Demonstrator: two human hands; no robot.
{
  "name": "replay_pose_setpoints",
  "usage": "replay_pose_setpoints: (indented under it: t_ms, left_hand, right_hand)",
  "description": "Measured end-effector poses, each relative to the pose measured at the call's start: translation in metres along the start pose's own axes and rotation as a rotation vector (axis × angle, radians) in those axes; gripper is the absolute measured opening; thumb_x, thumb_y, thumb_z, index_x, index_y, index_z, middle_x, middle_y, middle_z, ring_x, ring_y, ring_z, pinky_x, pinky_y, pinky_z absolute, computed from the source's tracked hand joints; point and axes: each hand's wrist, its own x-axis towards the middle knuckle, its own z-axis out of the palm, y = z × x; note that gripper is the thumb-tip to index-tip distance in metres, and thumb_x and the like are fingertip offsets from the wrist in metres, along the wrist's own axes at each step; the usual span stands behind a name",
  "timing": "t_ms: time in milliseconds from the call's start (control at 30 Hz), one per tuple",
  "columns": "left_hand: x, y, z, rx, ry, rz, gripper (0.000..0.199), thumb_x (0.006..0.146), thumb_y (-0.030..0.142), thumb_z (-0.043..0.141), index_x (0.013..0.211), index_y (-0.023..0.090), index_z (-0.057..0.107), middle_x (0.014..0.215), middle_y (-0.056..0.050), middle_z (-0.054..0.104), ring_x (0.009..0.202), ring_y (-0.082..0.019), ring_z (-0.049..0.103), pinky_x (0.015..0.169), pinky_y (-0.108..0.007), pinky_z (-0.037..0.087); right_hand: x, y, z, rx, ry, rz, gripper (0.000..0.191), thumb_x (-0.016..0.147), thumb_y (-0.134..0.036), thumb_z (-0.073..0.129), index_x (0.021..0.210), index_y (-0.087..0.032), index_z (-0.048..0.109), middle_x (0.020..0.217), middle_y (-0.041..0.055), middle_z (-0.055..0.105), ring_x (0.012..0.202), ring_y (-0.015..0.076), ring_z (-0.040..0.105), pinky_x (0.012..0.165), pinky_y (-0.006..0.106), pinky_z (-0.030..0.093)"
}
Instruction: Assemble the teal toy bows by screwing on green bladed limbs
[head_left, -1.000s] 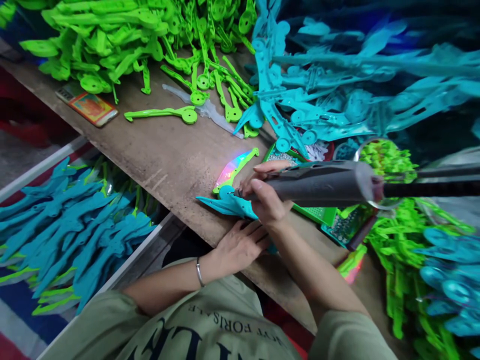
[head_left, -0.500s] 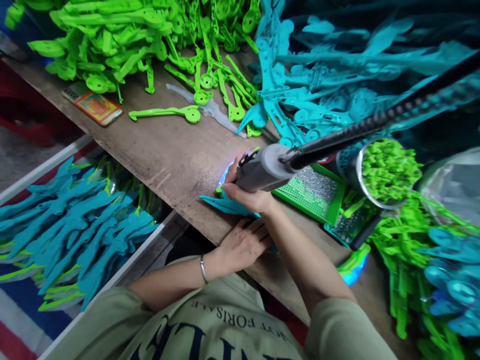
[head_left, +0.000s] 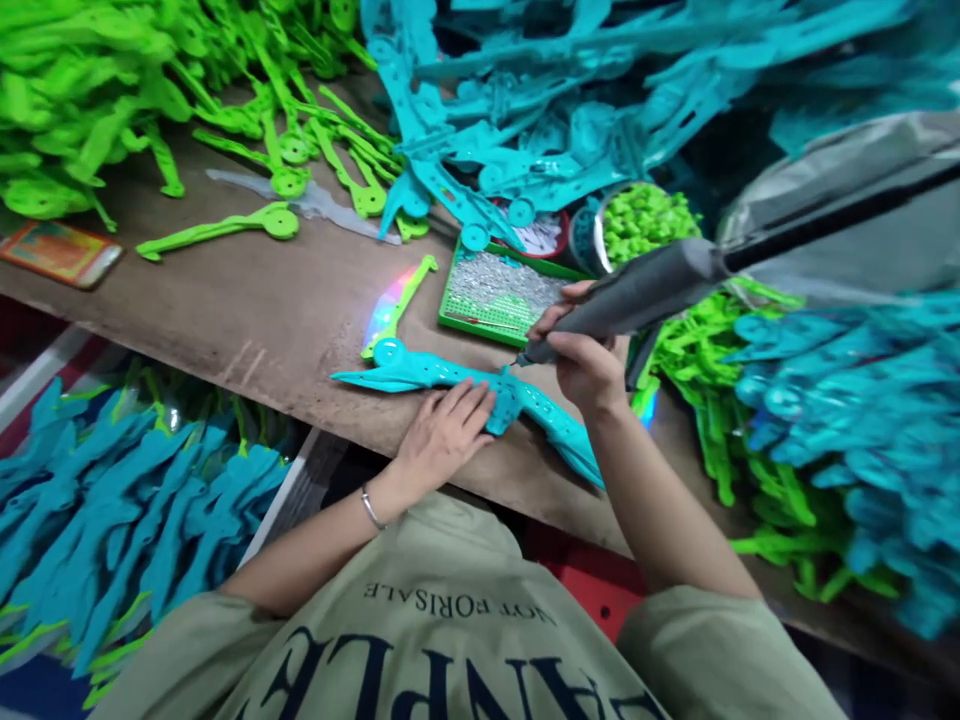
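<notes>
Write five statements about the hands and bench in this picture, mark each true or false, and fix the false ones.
1. The left hand rests on a long turquoise plastic part. True.
2. The right hand holds a grey cylindrical tool. True.
3. Both hands hold the tool. False: only the right does.
4. The right wrist wears jewellery. False: the shiny silver metal bracelet circles the left wrist.
5. The green perforated plastic tray holds small silvery pieces. True.

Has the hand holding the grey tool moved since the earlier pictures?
Yes: the right hand has moved rightward, from left of the green tray to overlapping its right end in view.
</notes>
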Motion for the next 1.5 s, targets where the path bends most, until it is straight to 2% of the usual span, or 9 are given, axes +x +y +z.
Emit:
replay_pose_setpoints:
  t_ms: [300, 500, 633, 767, 933, 1067, 1167, 1333, 1500]
  left_hand:
    - [0.0, 0.031, -0.007, -0.298, 0.254, -0.027, 0.045, 0.099, 0.026, 0.061, 0.142, 0.018, 0.055, 0.139, -0.018, 0.065, 0.134, -0.031, 0.059, 0.112, -0.05, 0.045]
    - [0.005, 0.087, 0.017, -1.3, -0.356, -0.457, 0.037, 0.093, 0.034, 0.068, 0.125, 0.016, 0.06, 0.118, -0.014, 0.074, 0.105, -0.021, 0.073, 0.091, -0.038, 0.06]
    - [0.021, 0.111, 0.039, -1.62, -0.394, -0.82, 0.05, 0.085, 0.034, 0.081, 0.124, 0.015, 0.057, 0.123, -0.017, 0.073, 0.112, -0.023, 0.072, 0.106, -0.046, 0.054]
    - [0.036, 0.122, 0.037, -1.775, -0.332, -0.953, 0.051, 0.08, 0.045, 0.086, 0.113, 0.015, 0.06, 0.12, -0.016, 0.074, 0.116, -0.023, 0.07, 0.112, -0.044, 0.049]
    - [0.038, 0.123, 0.025, -1.811, -0.382, -0.988, 0.057, 0.071, 0.051, 0.091, 0.108, 0.016, 0.067, 0.122, -0.016, 0.074, 0.117, -0.029, 0.07, 0.106, -0.051, 0.053]
    - [0.035, 0.126, 0.019, -1.826, -0.383, -0.995, 0.057, 0.065, 0.048, 0.095, 0.103, 0.013, 0.072, 0.111, -0.016, 0.076, 0.103, -0.03, 0.073, 0.092, -0.051, 0.06]
    - [0.032, 0.128, 0.016, -1.846, -0.302, -1.004, 0.057, 0.065, 0.045, 0.094, 0.107, 0.013, 0.073, 0.113, -0.015, 0.076, 0.099, -0.028, 0.074, 0.086, -0.045, 0.062]
    - [0.03, 0.132, 0.021, -1.852, -0.225, -1.054, 0.063, 0.062, 0.048, 0.095, 0.109, 0.012, 0.073, 0.111, -0.016, 0.076, 0.092, -0.027, 0.073, 0.078, -0.042, 0.062]
    - [0.03, 0.135, 0.033, -1.89, -0.245, -1.114, 0.056, 0.059, 0.042, 0.097, 0.101, 0.015, 0.072, 0.113, -0.014, 0.076, 0.108, -0.029, 0.072, 0.099, -0.047, 0.055]
  right_hand:
    - [-0.022, -0.001, -0.061, -0.216, -0.035, -0.004, 0.055, 0.074, -0.038, 0.081, 0.123, -0.029, 0.056, 0.111, 0.0023, 0.071, 0.1, 0.0197, 0.069, 0.088, 0.039, 0.059]
    - [-0.079, -0.005, -0.146, -0.753, -0.01, 0.02, 0.038, 0.087, -0.012, 0.049, 0.119, -0.023, 0.065, 0.098, 0.0043, 0.075, 0.095, 0.0217, 0.071, 0.09, 0.044, 0.056]
    - [-0.116, 0.007, -0.176, -1.271, -0.341, 0.006, 0.04, 0.08, -0.003, 0.049, 0.109, -0.019, 0.071, 0.117, 0.0124, 0.075, 0.122, 0.0317, 0.062, 0.103, 0.054, 0.047]
    - [-0.135, 0.005, -0.179, -1.374, -0.477, -0.081, 0.05, 0.076, 0.001, 0.049, 0.116, -0.02, 0.069, 0.125, 0.0112, 0.073, 0.137, 0.0312, 0.052, 0.116, 0.056, 0.036]
    - [-0.146, -0.013, -0.173, -1.282, -0.531, -0.2, 0.036, 0.071, -0.007, 0.052, 0.102, -0.021, 0.066, 0.104, 0.0099, 0.073, 0.123, 0.0319, 0.059, 0.119, 0.058, 0.032]
    - [-0.155, -0.025, -0.16, -1.275, -0.548, -0.201, 0.013, 0.073, -0.017, 0.053, 0.084, -0.022, 0.059, 0.078, 0.0075, 0.062, 0.082, 0.0284, 0.058, 0.094, 0.051, 0.048]
    - [-0.165, -0.027, -0.147, -1.291, -0.451, -0.165, 0.011, 0.076, -0.021, 0.054, 0.086, -0.02, 0.058, 0.077, 0.0085, 0.061, 0.076, 0.0273, 0.054, 0.071, 0.042, 0.044]
    - [-0.18, -0.019, -0.135, -1.306, -0.362, -0.082, 0.015, 0.071, -0.019, 0.053, 0.086, -0.021, 0.055, 0.074, 0.0063, 0.06, 0.071, 0.0261, 0.054, 0.068, 0.038, 0.038]
    - [-0.171, 0.004, -0.155, -1.267, -0.424, -0.116, 0.015, 0.071, -0.017, 0.053, 0.085, -0.022, 0.053, 0.076, 0.0065, 0.057, 0.073, 0.0271, 0.054, 0.07, 0.039, 0.042]
